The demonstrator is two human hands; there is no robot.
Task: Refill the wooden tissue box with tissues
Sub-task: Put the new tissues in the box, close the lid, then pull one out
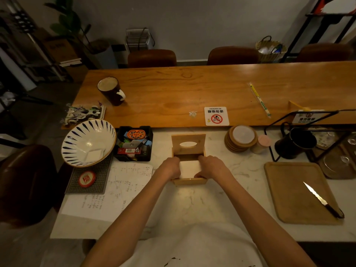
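The wooden tissue box [189, 181] sits on the white marble counter in front of me. Its hinged lid [188, 144], with an oval slot, stands raised at the far side. A white stack of tissues [189, 169] lies inside the open box. My left hand [170, 167] grips the stack's left side and my right hand [211, 166] grips its right side, fingers tucked down into the box. How deep the stack sits is hidden by my hands.
A striped bowl [87, 142] and black tray of small items [133, 144] stand to the left, above a written sheet [115, 189]. Stacked coasters [240, 138], a black mug [295, 143] and a wooden board [289, 189] bearing a knife [320, 199] lie right.
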